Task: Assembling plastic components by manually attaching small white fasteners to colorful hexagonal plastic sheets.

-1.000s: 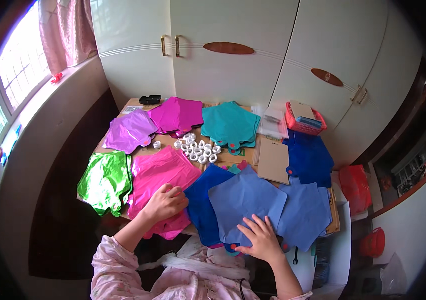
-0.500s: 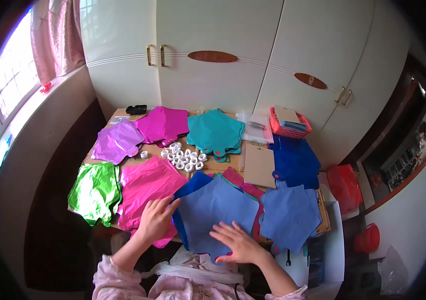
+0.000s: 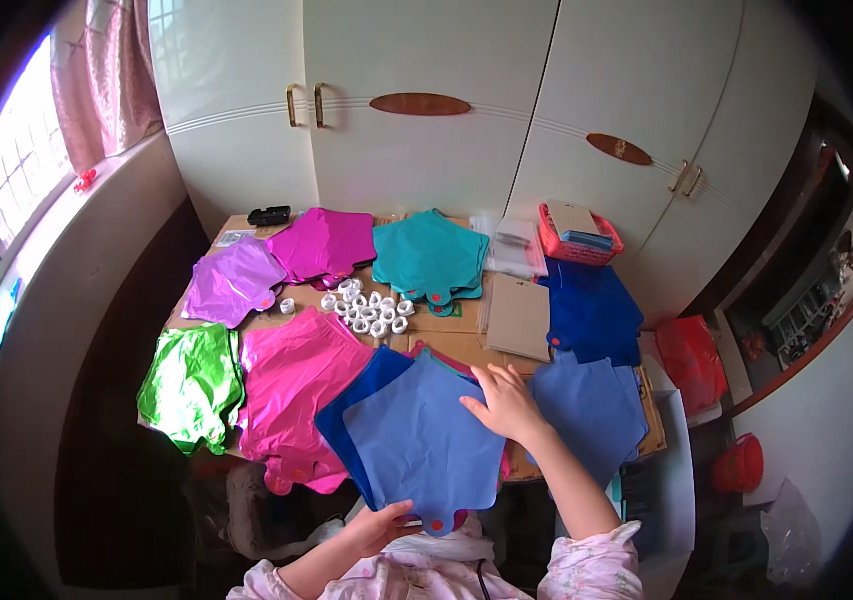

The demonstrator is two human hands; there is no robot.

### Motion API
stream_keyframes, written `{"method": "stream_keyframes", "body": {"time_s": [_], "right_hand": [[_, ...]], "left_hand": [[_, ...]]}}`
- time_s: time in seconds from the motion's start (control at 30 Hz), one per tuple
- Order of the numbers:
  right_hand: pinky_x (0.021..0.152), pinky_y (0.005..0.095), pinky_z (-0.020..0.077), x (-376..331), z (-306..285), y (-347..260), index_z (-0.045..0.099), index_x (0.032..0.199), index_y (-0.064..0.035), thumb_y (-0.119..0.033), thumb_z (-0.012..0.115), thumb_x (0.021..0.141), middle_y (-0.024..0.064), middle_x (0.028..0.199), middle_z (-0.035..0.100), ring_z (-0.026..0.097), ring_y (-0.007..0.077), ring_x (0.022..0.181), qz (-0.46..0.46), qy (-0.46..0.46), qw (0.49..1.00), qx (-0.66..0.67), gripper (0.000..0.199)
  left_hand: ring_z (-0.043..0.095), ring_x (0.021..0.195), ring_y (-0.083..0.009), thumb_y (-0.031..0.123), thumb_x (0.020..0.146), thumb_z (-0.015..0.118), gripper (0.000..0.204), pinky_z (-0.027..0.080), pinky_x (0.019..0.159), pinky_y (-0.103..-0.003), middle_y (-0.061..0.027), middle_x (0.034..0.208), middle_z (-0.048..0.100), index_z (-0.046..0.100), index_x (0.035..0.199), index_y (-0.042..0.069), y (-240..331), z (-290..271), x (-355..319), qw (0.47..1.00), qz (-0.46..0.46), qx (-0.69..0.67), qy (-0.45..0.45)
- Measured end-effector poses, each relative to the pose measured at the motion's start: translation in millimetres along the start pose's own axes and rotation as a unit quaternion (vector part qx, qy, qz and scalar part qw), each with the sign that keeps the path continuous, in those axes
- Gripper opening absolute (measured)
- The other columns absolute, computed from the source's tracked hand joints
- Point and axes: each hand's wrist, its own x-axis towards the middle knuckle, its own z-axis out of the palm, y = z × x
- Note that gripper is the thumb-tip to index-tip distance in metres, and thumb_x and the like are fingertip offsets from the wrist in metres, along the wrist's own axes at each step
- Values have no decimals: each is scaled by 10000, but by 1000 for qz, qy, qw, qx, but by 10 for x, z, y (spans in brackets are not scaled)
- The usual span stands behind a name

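A stack of flat star-shaped foil balloons lies before me, half over the table's near edge. On top is a light blue balloon (image 3: 426,430), its red-dotted tab pointing at me. A dark blue balloon (image 3: 338,420) sticks out under its left side, and slivers of green and magenta show at the top. My left hand (image 3: 381,527) is closed on the stack's lower edge beside the tab, thumb above. My right hand (image 3: 506,402) rests at the upper right edge with fingers stretched and thumb apart.
Around the stack lie pink (image 3: 296,390), green (image 3: 191,385), lilac (image 3: 234,280), magenta (image 3: 321,245) and teal balloons (image 3: 431,250). More blue balloons (image 3: 591,415) lie right. White ribbon rolls (image 3: 371,312) sit mid-table near grey-brown cards (image 3: 518,318) and a red basket (image 3: 552,243).
My left hand has gone from the stack's upper left to its lower edge. My right hand has moved up to the upper right edge. The stack has shifted slightly left and turned.
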Motion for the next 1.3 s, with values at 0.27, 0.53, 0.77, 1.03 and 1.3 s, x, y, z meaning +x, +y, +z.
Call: {"method": "stream_keyframes", "body": {"time_s": [0.27,0.53,0.77,1.03,1.3], "right_hand": [[969,393,366,242,69,-120,447,1224,-20,-316,636,789,193,1216,479,451,342,1136,61,-72,988,125,559],[942,388,388,435,92,-45,506,1139,-1,-413,646,726,201,1182,517,497,336,1096,109,-128,980,110,599],[888,349,412,420,12,34,491,1111,-14,-282,646,754,190,1120,555,529,276,1077,110,-142,937,300,472],[735,371,466,352,-241,64,642,854,-59,-381,647,761,143,877,645,610,302,862,164,-115,979,24,335],[682,389,451,402,146,-64,601,708,-101,-328,658,766,72,743,574,587,266,758,39,48,997,-41,241]], "left_hand": [[543,1051,-293,77,836,509,391,445,900,-523,-117,1165,529,440,1221,65,9,79,41,995,-20,-101,-9],[554,1032,-316,55,829,499,420,450,893,-525,-132,1175,525,418,1241,51,-44,-7,131,994,-35,-105,-7],[556,1029,-338,39,837,465,390,461,902,-509,-159,1174,530,425,1223,4,13,12,125,997,-51,-54,-4],[505,1130,-318,198,874,496,451,387,969,-531,-159,1271,470,390,1273,15,0,26,78,992,-58,-89,-67],[385,1252,-295,464,841,542,638,237,1052,-533,-84,1356,421,348,1349,131,-442,28,234,984,-48,-136,-103]]}}
